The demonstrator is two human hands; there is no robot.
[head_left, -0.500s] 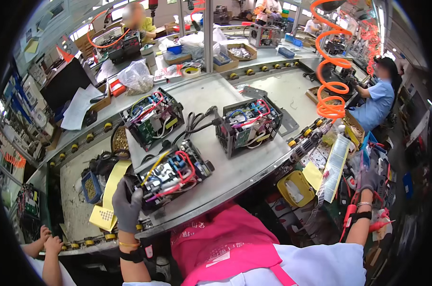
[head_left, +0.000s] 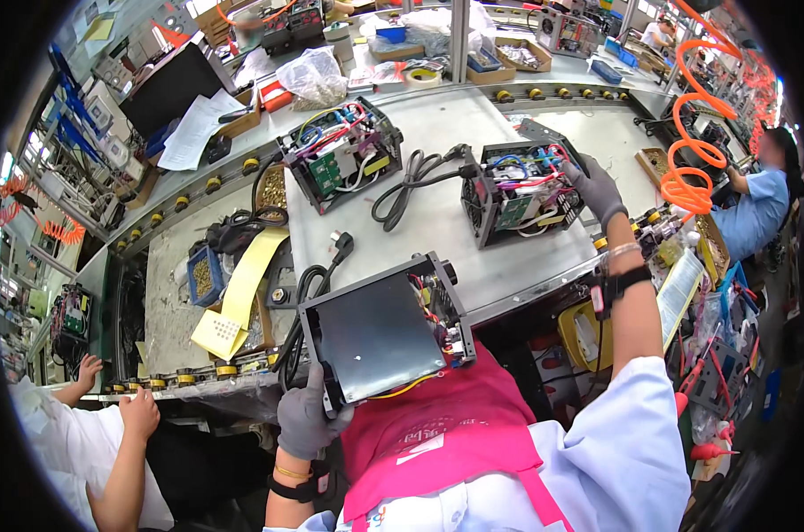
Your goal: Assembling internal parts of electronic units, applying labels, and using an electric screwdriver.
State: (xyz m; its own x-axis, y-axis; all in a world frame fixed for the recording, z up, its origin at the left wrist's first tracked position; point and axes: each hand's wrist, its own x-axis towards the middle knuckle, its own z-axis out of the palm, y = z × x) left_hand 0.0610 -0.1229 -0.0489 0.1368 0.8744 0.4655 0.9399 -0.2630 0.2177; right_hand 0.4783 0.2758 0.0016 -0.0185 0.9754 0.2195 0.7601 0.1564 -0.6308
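Far left: co-worker's bare hands [head_left: 139, 413], near the conveyor edge. Next, one blue parts bin [head_left: 205, 277], holding small brass-coloured pieces; beside it, one yellow card strip [head_left: 253, 277], perforated at its near end.

Centre-left: left hand [head_left: 306, 415], grey-gloved, grasping the near left corner of the panel-up chassis [head_left: 380, 337]. This electronic unit sits at the workbench's near edge, before the pink apron [head_left: 442, 426], flat dark panel uppermost, wiring visible at its right end. Behind it, one open-topped chassis [head_left: 341, 152], wiring exposed.

Centre: one black power cord [head_left: 412, 182], looped on the metal workbench [head_left: 380, 235].

Right: second open-topped chassis [head_left: 521, 197]; right hand [head_left: 599, 191], grey-gloved, fingers touching its upper right end, firmness of hold cannot be told. Beyond, one orange coiled hose [head_left: 690, 189], hanging.
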